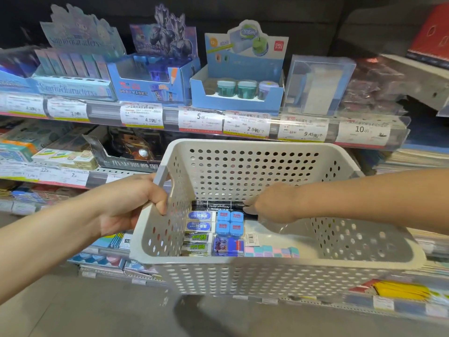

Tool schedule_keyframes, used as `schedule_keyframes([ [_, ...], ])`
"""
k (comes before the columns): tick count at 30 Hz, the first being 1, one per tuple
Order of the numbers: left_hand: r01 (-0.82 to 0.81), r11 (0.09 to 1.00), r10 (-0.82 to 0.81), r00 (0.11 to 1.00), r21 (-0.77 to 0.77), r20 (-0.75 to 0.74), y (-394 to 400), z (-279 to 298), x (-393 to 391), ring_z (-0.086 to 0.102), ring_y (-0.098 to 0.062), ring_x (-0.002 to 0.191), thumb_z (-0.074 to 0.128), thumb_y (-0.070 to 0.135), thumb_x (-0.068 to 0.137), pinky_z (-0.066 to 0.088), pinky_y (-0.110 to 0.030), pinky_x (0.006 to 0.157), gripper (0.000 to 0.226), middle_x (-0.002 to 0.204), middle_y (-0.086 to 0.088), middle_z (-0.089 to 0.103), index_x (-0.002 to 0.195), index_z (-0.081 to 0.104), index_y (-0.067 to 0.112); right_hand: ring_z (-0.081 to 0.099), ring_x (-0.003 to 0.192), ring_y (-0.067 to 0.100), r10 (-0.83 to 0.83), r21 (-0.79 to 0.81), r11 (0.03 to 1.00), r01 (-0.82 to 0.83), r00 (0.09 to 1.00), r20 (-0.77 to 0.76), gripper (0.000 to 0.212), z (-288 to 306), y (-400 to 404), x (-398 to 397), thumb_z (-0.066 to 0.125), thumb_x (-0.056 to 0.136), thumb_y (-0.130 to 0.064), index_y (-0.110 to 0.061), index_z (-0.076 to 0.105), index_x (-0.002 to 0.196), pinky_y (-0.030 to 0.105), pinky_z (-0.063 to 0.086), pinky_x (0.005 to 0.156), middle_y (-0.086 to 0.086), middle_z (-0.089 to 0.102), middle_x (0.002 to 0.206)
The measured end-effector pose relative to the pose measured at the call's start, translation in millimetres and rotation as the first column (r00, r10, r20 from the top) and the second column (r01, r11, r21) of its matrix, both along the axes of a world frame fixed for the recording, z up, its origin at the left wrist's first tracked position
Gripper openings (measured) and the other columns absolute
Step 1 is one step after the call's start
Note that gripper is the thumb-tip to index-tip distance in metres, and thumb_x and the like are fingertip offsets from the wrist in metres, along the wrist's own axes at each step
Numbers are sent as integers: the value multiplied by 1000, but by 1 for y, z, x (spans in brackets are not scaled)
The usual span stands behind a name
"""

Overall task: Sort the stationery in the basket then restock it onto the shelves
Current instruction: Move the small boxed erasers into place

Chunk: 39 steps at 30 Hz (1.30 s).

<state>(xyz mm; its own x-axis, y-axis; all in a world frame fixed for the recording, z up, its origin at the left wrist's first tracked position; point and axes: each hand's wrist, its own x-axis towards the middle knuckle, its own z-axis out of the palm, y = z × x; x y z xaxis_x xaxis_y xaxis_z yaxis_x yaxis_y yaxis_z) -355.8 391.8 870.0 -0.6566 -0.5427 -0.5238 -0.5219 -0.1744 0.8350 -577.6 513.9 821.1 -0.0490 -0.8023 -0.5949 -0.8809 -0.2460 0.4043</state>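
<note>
Shelves [218, 122] behind; L hand [131, 203] grips basket [243, 268], R hand [274, 203] on markers [218, 205].

Markers [222, 205] lie behind erasers [201, 219] in the basket [267, 266], before shelves [170, 117].

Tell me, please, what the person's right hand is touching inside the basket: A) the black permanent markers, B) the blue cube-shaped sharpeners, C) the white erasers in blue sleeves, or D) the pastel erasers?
A: the right hand reaches into the basket and its fingertips rest on the black permanent markers lying along the far wall, while the left hand grips the basket's rim.
</note>
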Motion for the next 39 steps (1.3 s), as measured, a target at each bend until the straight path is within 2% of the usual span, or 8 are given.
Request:
schedule_keyframes([
  [5,16,1000,-16,1000,25,10,2,0,3,60,-30,59,50,-3,42,52,-30,50,68,76,-22,65,109,64,5,51,119,29,-22,123,992,33,996,-88,70,3,7,4,31,96,1,-25,-1,152,29,36,55,-5,2,160],
  [9,45,999,-45,998,8,35,1,-3,5,56,-33,70,57,-1,28,46,-32,61,84,84,-24,62,112,62,2,47,124,29,-17,229,972,44,993,-121,74,4,12,4,34,94,2,-25,-5,152,32,42,72,-5,-4,160],
  [12,81,996,-82,996,24,25,2,-2,5,61,-32,61,50,-4,43,52,-33,54,66,80,-24,64,107,64,3,35,136,29,-11,301,952,61,987,-163,79,-2,17,-2,36,93,6,-25,-8,151,36,43,83,-2,-6,160],
  [16,79,996,-79,997,28,11,4,0,7,62,-29,51,48,-4,45,55,-31,48,56,68,-21,65,96,66,7,47,119,27,-98,351,923,154,980,-171,77,-1,23,-4,43,91,6,-17,4,152,27,42,72,10,27,153],
  [20,58,998,-59,998,15,34,4,-1,5,63,-32,56,49,-4,45,54,-34,50,61,81,-27,64,103,65,6,58,84,23,-225,13,974,225,974,-1,29,-3,15,-5,50,92,-16,-11,56,119,26,41,52,4,64,103],
  [27,52,999,-52,998,12,36,1,-5,0,62,-36,70,50,-2,45,55,-39,60,64,90,-30,65,107,65,6,42,50,15,-230,13,972,233,966,-114,9,-19,-5,6,66,74,-20,-17,62,80,19,29,42,-3,50,65],
  [34,49,999,-50,999,11,9,4,-7,0,64,-35,67,50,-2,46,56,-38,63,64,90,-33,67,107,64,10,48,57,15,-218,44,971,234,948,-232,23,-45,-2,-15,59,85,-25,-16,68,104,24,33,42,0,66,93],
  [39,38,999,-38,999,12,15,5,-8,1,60,-38,77,50,-2,46,49,-40,72,69,101,-37,64,112,62,11,44,59,17,-247,185,933,309,923,-295,14,-47,0,-22,49,88,-29,-19,58,93,27,39,59,0,53,74],
])
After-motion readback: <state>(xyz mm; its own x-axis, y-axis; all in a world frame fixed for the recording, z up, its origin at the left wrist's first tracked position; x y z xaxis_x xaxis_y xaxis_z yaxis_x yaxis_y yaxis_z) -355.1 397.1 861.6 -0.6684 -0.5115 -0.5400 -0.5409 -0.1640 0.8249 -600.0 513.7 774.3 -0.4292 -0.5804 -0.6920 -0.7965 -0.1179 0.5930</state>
